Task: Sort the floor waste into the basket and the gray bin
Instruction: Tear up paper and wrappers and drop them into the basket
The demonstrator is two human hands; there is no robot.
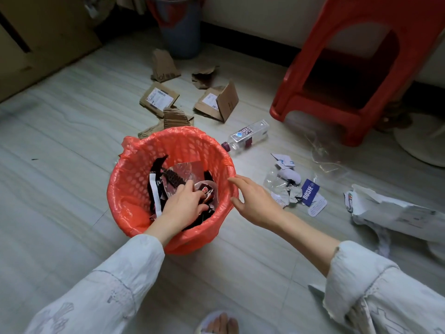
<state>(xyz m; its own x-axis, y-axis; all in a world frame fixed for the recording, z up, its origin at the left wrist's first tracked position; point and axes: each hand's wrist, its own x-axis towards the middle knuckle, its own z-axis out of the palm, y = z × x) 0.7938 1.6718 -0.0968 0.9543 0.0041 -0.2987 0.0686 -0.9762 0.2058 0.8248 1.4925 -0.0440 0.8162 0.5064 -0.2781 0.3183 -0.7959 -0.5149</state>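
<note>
Red stool point(356, 75) far right; gray bin point(180, 27) far center. Basket point(134, 179) with orange liner sat near center, cardboard scraps point(166, 97) beyond it. Left hand point(183, 206) inside basket, fingers curled on wrappers point(204, 189). Right hand point(252, 201) released, fingers relaxed beside rim.

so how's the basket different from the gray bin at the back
The basket is a perforated one lined with an orange-red bag, near the person, with the left hand reaching into its wrappers. The gray bin stands far off by the wall, smooth-sided, its inside out of view, no hand near it. Both stand upright and carry a reddish liner.
</note>
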